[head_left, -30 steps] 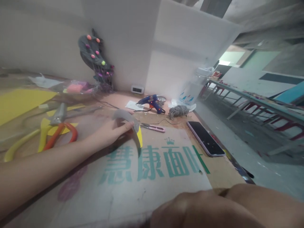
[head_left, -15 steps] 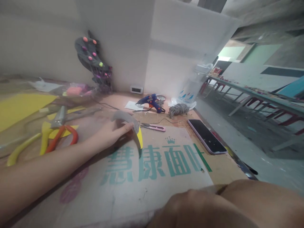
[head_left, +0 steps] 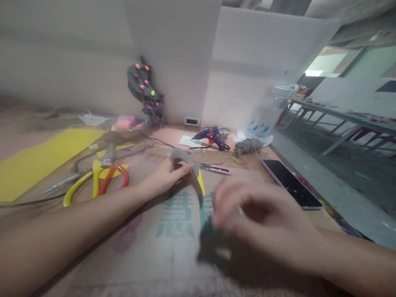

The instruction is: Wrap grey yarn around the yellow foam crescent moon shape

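Crescent piece [head_left: 196,165], grey and yellow, one: at the lettered board [head_left: 145,268], pinched between thumb and fingers of the left hand [head_left: 165,176]. Right hand [head_left: 262,220], blurred, above the board near the crescent's yellow tip, fingers curled; whether they grip anything cannot be told. Surrounding items: pink-handled snips [head_left: 221,169] just beside the crescent, blue glue gun [head_left: 212,135] and grey yarn [head_left: 247,147] beyond, phone [head_left: 291,183] at right.
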`<state>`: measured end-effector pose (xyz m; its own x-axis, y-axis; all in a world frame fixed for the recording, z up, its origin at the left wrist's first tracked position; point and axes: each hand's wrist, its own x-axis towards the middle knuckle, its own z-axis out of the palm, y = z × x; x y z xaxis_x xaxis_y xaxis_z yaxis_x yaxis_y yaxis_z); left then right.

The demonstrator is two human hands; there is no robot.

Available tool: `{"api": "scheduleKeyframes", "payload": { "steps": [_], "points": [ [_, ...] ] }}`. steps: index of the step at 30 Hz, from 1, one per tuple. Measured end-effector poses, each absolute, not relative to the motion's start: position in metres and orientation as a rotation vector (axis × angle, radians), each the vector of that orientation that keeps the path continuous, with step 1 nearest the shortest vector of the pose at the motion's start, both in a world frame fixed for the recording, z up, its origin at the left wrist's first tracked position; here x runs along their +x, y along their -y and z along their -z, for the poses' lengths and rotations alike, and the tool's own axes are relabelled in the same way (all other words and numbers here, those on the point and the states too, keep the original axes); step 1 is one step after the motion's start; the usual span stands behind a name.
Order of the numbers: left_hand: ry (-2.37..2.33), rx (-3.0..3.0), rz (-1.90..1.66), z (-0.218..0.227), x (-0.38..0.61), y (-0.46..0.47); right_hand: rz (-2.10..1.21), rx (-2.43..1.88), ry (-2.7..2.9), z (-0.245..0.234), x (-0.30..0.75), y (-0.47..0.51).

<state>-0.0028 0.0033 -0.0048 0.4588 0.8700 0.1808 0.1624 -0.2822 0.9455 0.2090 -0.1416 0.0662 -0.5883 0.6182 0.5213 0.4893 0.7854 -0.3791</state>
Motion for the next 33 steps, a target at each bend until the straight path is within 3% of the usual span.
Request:
{"api": "scheduleKeyframes", "payload": {
  "steps": [5, 10, 26, 33],
  "points": [
    [-0.919, 1.792, -0.896, 0.000, -0.004, -0.001, -1.015, -0.901, 1.765, -0.046, 0.197, 0.072],
    [-0.881, 1.747, -0.923, 0.001, -0.002, -0.001, -1.252, -0.834, 1.578, -0.029, 0.200, 0.069],
    [-0.797, 1.832, -0.988, 0.014, -0.002, -0.011, -0.619, -1.265, 1.747, -0.023, 0.236, 0.025],
    [-0.824, 1.892, -0.982, 0.012, -0.003, -0.010, -0.362, -1.187, 1.922, -0.019, 0.233, 0.029]
  ]
}}
